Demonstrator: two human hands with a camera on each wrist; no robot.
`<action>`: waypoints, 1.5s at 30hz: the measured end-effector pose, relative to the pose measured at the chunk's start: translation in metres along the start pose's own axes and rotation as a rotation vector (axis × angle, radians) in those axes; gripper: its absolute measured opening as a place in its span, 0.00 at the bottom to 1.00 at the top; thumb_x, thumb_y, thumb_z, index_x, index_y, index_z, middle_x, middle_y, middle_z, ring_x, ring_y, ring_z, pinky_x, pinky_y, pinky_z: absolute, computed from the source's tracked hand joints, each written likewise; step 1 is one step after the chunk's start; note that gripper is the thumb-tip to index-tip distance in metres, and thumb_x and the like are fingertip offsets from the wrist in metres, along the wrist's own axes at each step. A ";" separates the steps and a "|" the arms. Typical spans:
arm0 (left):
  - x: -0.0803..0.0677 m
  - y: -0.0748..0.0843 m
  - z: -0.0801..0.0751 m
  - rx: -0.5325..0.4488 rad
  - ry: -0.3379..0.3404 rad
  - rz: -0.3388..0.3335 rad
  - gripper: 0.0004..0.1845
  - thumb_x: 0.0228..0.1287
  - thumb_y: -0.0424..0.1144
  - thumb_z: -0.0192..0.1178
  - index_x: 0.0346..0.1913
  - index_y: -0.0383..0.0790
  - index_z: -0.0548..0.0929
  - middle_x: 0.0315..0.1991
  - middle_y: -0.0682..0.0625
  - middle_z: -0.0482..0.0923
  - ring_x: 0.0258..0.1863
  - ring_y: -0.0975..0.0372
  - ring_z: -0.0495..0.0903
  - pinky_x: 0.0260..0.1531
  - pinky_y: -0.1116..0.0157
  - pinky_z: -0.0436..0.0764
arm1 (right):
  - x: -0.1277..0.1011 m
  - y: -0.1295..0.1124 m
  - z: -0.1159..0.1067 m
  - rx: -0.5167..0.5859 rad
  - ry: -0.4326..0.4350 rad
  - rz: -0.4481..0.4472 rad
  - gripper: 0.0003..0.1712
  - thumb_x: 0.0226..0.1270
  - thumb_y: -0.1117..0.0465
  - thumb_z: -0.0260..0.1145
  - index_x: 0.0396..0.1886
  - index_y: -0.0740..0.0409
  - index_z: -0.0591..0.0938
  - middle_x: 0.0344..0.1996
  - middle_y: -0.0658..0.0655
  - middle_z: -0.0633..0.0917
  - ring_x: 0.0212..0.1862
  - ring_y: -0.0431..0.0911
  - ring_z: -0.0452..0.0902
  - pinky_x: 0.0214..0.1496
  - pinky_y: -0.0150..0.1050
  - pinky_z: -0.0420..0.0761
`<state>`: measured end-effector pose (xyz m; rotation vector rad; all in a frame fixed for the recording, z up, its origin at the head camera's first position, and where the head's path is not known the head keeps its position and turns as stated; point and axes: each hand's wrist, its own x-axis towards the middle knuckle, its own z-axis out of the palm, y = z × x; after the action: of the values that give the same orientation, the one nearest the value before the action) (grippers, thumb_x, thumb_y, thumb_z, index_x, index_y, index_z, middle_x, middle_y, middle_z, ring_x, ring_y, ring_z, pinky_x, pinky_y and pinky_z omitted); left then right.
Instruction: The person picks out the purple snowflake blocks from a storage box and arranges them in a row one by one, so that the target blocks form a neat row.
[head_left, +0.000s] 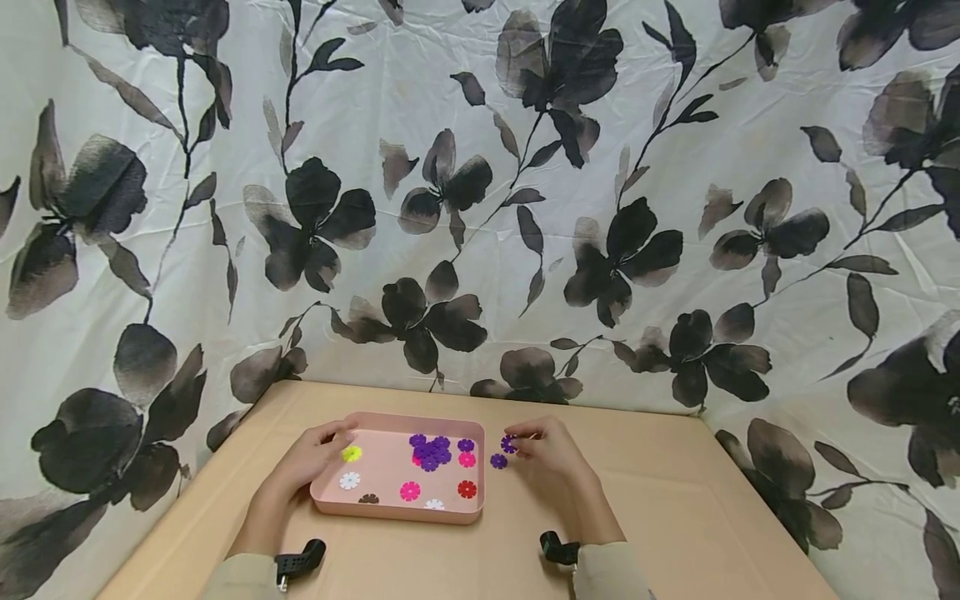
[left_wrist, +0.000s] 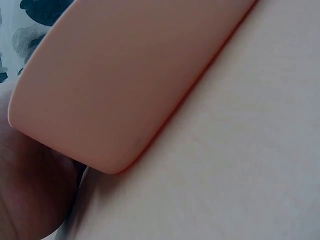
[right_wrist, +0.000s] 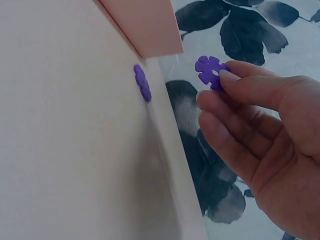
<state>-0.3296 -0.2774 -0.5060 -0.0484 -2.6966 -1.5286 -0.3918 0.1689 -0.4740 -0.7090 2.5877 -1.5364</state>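
Right hand (head_left: 551,454) pinches a purple snowflake disc (right_wrist: 209,70) by its edge, at 3 o'clock of the pink tray (head_left: 397,510). Left hand (head_left: 311,461) grips the tray rim. Risk: shallow grip, disc may slip onto the tabletop (head_left: 675,517).

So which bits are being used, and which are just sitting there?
In use:
right hand pinching a purple disc
left hand holding the tray
purple disc on the table

Sitting there:
yellow disc
white disc
red disc
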 end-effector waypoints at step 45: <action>-0.010 0.001 -0.015 -0.003 -0.048 0.018 0.30 0.80 0.52 0.55 0.76 0.39 0.72 0.77 0.33 0.65 0.79 0.36 0.58 0.77 0.35 0.58 | -0.025 -0.001 0.023 -0.249 -0.046 0.095 0.13 0.62 0.73 0.74 0.48 0.65 0.90 0.40 0.58 0.90 0.39 0.46 0.78 0.42 0.35 0.84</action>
<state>-0.3192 -0.2898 -0.4979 -0.1099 -2.7228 -1.5461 -0.3632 0.1594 -0.4895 -0.6193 2.7624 -1.1715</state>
